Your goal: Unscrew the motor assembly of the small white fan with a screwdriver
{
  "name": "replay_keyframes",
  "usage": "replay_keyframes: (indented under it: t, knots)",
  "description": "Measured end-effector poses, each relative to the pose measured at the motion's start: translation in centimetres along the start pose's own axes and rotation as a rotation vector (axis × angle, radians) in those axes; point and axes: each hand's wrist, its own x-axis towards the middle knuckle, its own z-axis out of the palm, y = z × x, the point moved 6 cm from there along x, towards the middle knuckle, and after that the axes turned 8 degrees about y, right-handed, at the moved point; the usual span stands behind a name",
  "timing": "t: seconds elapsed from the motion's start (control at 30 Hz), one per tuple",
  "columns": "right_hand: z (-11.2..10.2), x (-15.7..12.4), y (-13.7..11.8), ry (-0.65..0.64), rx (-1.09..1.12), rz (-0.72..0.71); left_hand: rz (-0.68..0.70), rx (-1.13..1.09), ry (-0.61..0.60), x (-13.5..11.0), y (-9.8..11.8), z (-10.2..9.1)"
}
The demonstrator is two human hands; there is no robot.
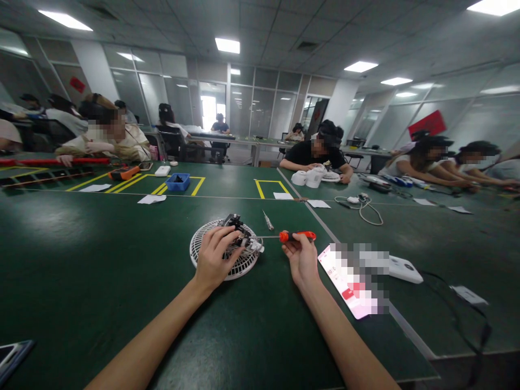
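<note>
A round white fan grille (199,241) lies on the green table, with a dark motor assembly (232,221) and some wires on top of it. My left hand (217,254) rests over the assembly, its fingers curled around the motor part and steadying it. In my right hand (301,257) is a screwdriver (298,236) with a red and black handle. Its shaft points left and reaches the right side of the assembly; the exact contact of the tip is too small to tell. A second, slim screwdriver (268,221) lies just beyond the grille.
Right of my hand lies a lit phone (345,281), then a white device (404,269) with a dark cable. Farther off are a blue bin (177,182), paper slips (151,199), a coiled cable (368,208) and white fan parts (312,177) before a co-worker. Another phone (14,357) sits lower left.
</note>
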Motion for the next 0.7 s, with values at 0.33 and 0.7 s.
replay_keyframes:
  t: [0.33, 0.7]
  knots:
    - [-0.9, 0.9, -0.1, 0.071, 0.002, -0.054, -0.316, 0.066, -0.065, -1.1, -2.8, 1.1]
    - [-0.7, 0.3, 0.2, 0.106, 0.006, -0.034, -0.435, 0.025, -0.117, -1.4, -3.2, 1.4]
